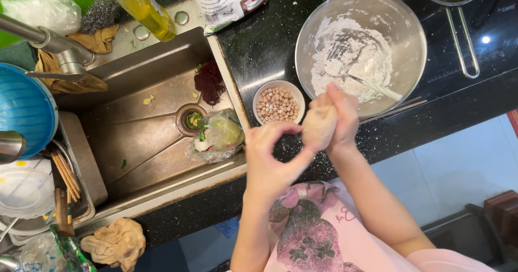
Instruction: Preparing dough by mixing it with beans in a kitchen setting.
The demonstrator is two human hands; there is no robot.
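Right hand [340, 118] fingers curled round a pale dough lump [319, 126], gripping it from the far side, held above the black counter [259, 45] edge. Left hand [270, 153] thumb and forefinger bent into an open ring, thumb tip touching the dough's lower side; probably not clamping it, view unclear. Just beyond the hands: small white bowl of peanuts [277, 104], and a large steel mixing bowl [360, 51] with flour and white chopsticks inside. Left of counter: steel sink [145, 126] with a plastic bag of scraps [218, 137] by the drain. Oil bottle [141, 5] at the sink's far rim.
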